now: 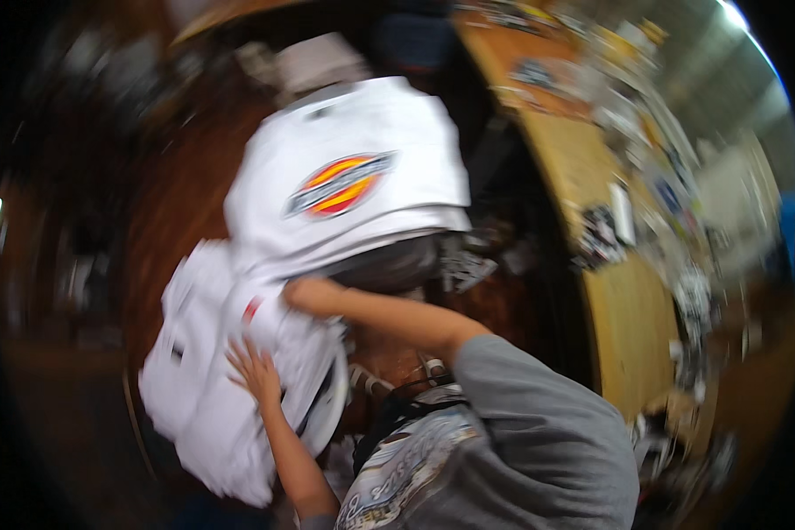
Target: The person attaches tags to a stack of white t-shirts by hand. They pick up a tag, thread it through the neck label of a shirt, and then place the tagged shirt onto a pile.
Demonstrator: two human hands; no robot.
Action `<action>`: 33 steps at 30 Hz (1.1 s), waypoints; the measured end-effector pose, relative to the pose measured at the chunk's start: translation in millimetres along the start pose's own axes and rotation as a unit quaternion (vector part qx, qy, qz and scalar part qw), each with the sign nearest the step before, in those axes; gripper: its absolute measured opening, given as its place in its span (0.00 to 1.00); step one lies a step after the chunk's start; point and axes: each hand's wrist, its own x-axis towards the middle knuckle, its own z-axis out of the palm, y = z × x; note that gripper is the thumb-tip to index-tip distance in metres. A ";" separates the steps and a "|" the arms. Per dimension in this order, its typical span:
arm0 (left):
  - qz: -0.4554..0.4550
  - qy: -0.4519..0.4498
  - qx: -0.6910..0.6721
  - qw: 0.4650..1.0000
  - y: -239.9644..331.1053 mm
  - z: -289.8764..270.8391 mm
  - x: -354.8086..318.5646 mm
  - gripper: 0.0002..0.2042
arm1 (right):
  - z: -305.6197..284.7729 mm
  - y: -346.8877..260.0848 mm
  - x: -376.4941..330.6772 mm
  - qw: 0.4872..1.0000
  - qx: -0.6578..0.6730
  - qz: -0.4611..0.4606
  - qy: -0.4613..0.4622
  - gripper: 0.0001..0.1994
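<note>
My left hand (256, 373) lies with fingers spread on a heap of folded white shirts (208, 389), at the left of the view. Close by, my right hand (314, 297) reaches across to the far edge of the same heap, against white cloth with a small red tag (252, 309). It looks rounded, but blur and cloth hide its fingers. Just beyond lies a stack of white shirts (265, 177), the top one bearing a red, yellow and dark oval print (342, 185). The heap partly covers a pale round-edged support (331, 406).
A long wooden table (627, 327) runs along the right, littered with small items and plastic bags. Behind the shirt stack stands a pale, box-like bundle (322, 62). Scraps (464, 268) lie on the reddish-brown floor (172, 208). Much of the left side is dark and blurred.
</note>
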 end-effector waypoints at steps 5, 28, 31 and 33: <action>-0.035 -0.044 -0.042 0.997 -1.5 31.3 -0.7 0.25 | -143.8 6.2 -127.4 0.990 -0.031 0.001 0.136 0.08; 0.131 0.341 -0.296 0.882 195.5 -35.0 -78.5 0.17 | -323.2 45.2 -550.1 0.536 -0.293 0.684 0.399 0.04; 0.117 0.341 -0.293 0.885 188.0 -28.6 -88.1 0.17 | -321.2 35.2 -554.9 0.524 -0.117 0.795 0.282 0.05; 0.101 0.340 -0.294 0.888 188.5 -22.2 -96.3 0.16 | -301.4 45.7 -552.9 0.513 -0.135 0.795 0.295 0.06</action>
